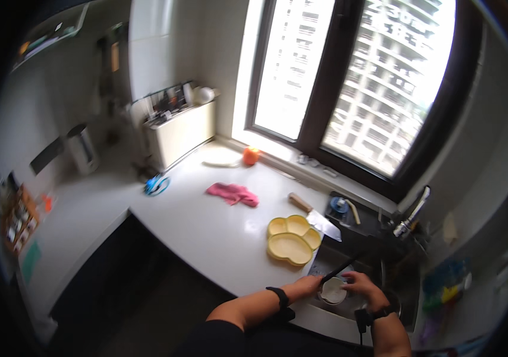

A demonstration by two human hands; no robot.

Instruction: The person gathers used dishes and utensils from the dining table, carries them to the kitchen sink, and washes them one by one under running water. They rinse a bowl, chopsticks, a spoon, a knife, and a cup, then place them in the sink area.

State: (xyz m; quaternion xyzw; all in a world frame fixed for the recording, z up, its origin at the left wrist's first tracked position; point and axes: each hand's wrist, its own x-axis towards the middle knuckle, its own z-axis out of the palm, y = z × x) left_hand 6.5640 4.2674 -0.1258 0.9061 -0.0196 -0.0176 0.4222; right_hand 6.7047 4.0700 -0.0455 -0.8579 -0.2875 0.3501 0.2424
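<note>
Over the near part of the sink, a small white bowl (pixel 333 291) sits between my two hands. My left hand (pixel 304 287) is at the bowl's left side, its fingers closed around the end of a long thin dark thing (pixel 340 268) that slants up to the right; its kind is not clear. Bent fingers of my right hand (pixel 361 284) grip the bowl's right rim. Just beyond lies a yellow paw-shaped divided plate (pixel 290 247) on the counter. A kitchen knife (pixel 323 225) with a wooden handle rests behind it, its blade reaching toward the sink.
A faucet (pixel 411 215) rises at the sink's back right, near a dark tray (pixel 342 209) with a blue round item. A pink cloth (pixel 233 194), an orange-red fruit (pixel 251 156) and a blue looped item (pixel 156 185) lie on the white counter (pixel 206 238). A window stands behind.
</note>
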